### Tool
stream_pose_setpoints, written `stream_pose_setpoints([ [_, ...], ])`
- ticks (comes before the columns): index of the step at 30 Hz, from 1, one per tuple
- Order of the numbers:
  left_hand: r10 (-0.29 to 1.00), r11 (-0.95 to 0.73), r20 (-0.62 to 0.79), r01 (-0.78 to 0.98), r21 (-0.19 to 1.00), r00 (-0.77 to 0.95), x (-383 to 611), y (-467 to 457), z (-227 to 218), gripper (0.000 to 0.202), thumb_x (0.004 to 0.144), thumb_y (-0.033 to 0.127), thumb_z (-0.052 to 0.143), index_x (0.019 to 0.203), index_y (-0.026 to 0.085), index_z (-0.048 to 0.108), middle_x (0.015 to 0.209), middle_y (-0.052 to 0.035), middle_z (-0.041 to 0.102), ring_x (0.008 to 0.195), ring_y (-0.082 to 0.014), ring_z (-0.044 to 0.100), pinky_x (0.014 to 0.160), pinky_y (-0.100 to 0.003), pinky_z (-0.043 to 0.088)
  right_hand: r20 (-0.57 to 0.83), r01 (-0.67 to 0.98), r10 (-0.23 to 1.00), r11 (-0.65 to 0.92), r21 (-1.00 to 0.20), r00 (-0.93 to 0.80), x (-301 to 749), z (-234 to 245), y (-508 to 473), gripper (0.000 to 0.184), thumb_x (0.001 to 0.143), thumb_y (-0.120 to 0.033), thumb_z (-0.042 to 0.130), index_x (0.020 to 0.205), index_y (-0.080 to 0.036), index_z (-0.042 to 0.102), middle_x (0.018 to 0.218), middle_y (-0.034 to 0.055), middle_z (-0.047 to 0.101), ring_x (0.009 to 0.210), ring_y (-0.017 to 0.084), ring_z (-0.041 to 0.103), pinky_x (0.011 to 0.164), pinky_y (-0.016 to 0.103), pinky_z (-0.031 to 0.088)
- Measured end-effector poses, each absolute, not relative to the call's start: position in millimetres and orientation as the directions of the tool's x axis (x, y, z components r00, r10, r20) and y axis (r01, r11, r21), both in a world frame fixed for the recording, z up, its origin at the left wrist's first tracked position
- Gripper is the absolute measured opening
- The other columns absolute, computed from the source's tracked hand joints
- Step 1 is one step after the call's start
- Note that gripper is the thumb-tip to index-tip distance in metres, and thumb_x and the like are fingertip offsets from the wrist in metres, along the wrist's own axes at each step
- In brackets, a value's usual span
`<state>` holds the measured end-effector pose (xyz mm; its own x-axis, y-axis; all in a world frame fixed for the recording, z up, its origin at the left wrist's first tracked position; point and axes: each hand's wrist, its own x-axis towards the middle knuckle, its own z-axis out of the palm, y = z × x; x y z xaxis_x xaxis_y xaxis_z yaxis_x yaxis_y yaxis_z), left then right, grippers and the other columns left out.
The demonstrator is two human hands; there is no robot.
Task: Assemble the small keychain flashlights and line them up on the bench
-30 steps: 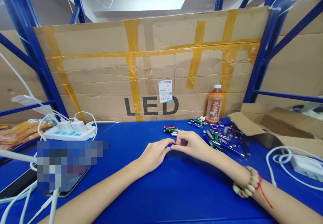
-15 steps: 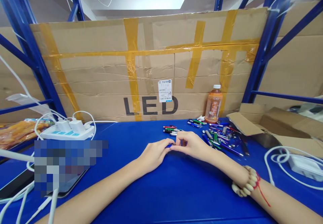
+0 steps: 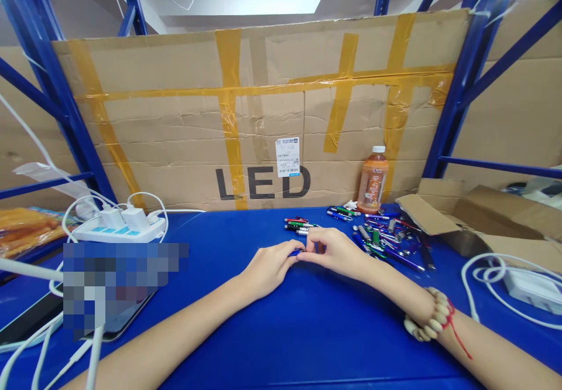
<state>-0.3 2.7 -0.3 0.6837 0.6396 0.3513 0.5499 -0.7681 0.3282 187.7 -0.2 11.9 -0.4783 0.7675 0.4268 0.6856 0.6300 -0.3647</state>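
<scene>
My left hand (image 3: 266, 269) is closed around a blue pen (image 3: 295, 253), of which only a short length shows between the fingers. At the right end of that pen, the thumb and forefinger of my right hand (image 3: 334, 253) come together in a pinch; whatever small part they grip is hidden by the fingertips. Both hands meet just above the blue table. Behind them lies a small row of pens (image 3: 298, 224) with red, green, black and silver barrels. To the right of my right hand spreads a loose heap of pens and pen parts (image 3: 389, 239), mostly blue and purple.
An orange drink bottle (image 3: 372, 180) stands behind the heap. An opened cardboard box (image 3: 496, 220) and a white adapter with cable (image 3: 533, 292) are at right. At left are a power strip (image 3: 120, 232), cables and a tablet (image 3: 132, 318). Taped cardboard (image 3: 263, 126) closes off the back.
Hardly anything differs: both hands keep the same grip at the same place on the pen. The whole view has shifted very slightly.
</scene>
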Motion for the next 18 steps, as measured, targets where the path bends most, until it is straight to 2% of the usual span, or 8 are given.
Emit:
stream_pose_setpoints([
  [11,0.647,-0.762,0.344,0.572,0.303,0.680,0.3,0.2,1.2,0.021,0.091,0.027,0.035,0.108,0.024,0.047,0.106,0.0005,0.061,0.088,-0.0148,0.059,0.070,-0.023,0.044,0.416,0.703,0.772,0.623,-0.344,-0.481,189.3,9.8,0.6,0.032,0.077,-0.044,0.056,0.062,-0.016,0.053,0.065,-0.0010,0.053,0.058,0.009,0.045,0.053,0.020,0.029],
  [18,0.639,-0.769,0.341,0.555,0.318,0.690,0.0,0.5,1.4,0.021,0.090,0.025,0.036,0.107,0.024,0.047,0.109,0.0006,0.059,0.091,-0.0147,0.059,0.073,-0.023,0.044,0.397,0.720,0.784,0.608,-0.335,-0.478,187.7,12.3,0.2,0.032,0.076,-0.044,0.057,0.061,-0.016,0.053,0.064,-0.0007,0.054,0.057,0.009,0.044,0.053,0.021,0.029],
])
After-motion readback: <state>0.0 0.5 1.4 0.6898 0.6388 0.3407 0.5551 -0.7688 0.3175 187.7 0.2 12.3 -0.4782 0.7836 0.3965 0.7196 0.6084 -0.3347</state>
